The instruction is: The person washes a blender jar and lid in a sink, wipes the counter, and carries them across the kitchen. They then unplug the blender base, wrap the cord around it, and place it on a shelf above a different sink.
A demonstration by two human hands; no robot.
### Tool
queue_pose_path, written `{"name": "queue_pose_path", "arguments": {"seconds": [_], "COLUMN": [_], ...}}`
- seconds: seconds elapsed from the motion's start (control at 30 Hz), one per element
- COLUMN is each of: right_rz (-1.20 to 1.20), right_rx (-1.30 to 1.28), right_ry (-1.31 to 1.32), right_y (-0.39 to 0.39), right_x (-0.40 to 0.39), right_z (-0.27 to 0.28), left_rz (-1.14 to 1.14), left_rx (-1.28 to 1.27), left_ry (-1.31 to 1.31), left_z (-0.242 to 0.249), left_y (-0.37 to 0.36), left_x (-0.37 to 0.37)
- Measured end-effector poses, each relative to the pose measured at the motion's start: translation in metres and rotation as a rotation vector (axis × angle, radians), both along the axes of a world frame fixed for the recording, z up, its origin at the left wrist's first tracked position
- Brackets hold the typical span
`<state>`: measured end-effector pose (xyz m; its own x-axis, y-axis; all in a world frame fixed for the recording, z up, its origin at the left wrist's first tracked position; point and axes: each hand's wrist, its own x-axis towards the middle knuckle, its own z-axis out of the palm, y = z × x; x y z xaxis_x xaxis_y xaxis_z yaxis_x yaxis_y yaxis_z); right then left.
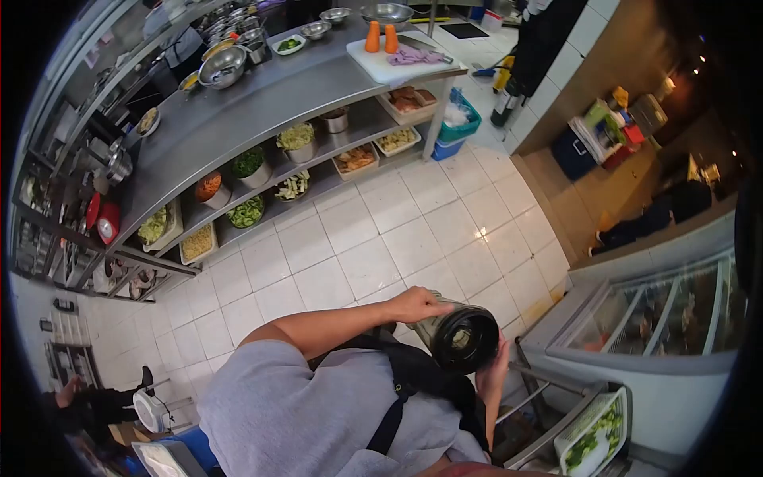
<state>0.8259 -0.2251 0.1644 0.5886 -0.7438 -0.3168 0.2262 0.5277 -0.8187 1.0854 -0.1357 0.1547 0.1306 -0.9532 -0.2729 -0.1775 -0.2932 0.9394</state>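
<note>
In front of my body I hold a blender jar (pixel 463 340), tilted so that its wide black round end faces up toward me. The walls look clear or greenish, and something pale shows inside the black ring. My left hand (pixel 417 304) is closed at the jar's upper left side, thumb toward the black ring. On the right, my right hand (pixel 494 370) wraps round the black end from the side and below. Part of its fingers is hidden behind the jar.
A steel counter (pixel 262 95) carries bowls and a cutting board (pixel 381 67) with carrots, a knife and purple slices. Vegetable containers fill its lower shelf. A glass-topped freezer (pixel 668 310) and a basket of greens (pixel 592 437) stand at right. Other people (pixel 103 401) are nearby.
</note>
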Motion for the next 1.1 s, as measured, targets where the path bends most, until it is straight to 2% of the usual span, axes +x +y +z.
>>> {"name": "queue_pose_path", "arguments": {"seconds": [0.03,0.1,0.2,0.3,0.33,0.37,0.4,0.5,0.57,0.63,0.7,0.77,0.83,0.87,0.97,1.03,1.07,1.1], "right_rz": [0.029,0.036,0.036,0.052,0.079,0.101,0.123,0.258,0.441,0.507,0.651,0.709,0.743,0.753,0.725,0.678,0.627,0.565], "right_rx": [0.009,0.027,0.052,0.075,0.048,0.028,0.036,0.038,-0.227,-0.235,-0.266,-0.293,-0.526,-0.521,-0.386,-0.420,-0.304,-0.193], "right_ry": [0.009,0.030,0.086,0.127,0.132,0.139,0.133,0.164,0.217,0.216,0.296,0.295,0.303,0.308,0.372,0.395,0.411,0.415], "right_y": [-0.023,-0.067,-0.137,-0.208,-0.239,-0.261,-0.285,-0.361,-0.411,-0.457,-0.494,-0.523,-0.553,-0.570,-0.617,-0.650,-0.669,-0.692], "right_x": [0.004,0.016,0.033,0.060,0.071,0.084,0.096,0.151,0.189,0.229,0.267,0.305,0.338,0.353,0.393,0.410,0.416,0.422], "right_z": [-0.002,-0.012,-0.039,-0.061,-0.077,-0.071,-0.063,-0.038,-0.033,-0.022,-0.001,0.002,-0.013,-0.014,-0.021,-0.030,-0.032,-0.033], "left_rz": [0.015,-0.111,-0.071,-0.049,-0.082,-0.121,-0.101,0.004,0.044,0.150,0.367,0.483,0.545,0.567,0.582,0.553,0.542,0.506], "left_rx": [0.003,0.024,0.055,0.147,0.259,0.377,0.391,0.337,0.326,0.316,0.339,0.275,0.167,0.179,0.159,0.268,0.258,0.281], "left_ry": [-0.004,-0.242,-0.257,-0.251,-0.279,-0.300,-0.301,-0.282,-0.196,-0.158,-0.017,0.042,0.088,0.021,-0.045,-0.019,-0.032,0.005], "left_z": [-0.001,-0.008,-0.016,0.002,0.004,0.010,0.018,0.032,0.013,0.010,0.008,-0.012,-0.038,-0.062,-0.060,-0.057,-0.066,-0.048], "left_y": [-0.016,-0.054,-0.112,-0.170,-0.191,-0.210,-0.227,-0.271,-0.299,-0.326,-0.352,-0.378,-0.407,-0.424,-0.478,-0.522,-0.544,-0.566], "left_x": [0.005,0.015,0.029,0.051,0.060,0.066,0.068,0.076,0.090,0.104,0.120,0.140,0.160,0.173,0.218,0.254,0.271,0.291]}}
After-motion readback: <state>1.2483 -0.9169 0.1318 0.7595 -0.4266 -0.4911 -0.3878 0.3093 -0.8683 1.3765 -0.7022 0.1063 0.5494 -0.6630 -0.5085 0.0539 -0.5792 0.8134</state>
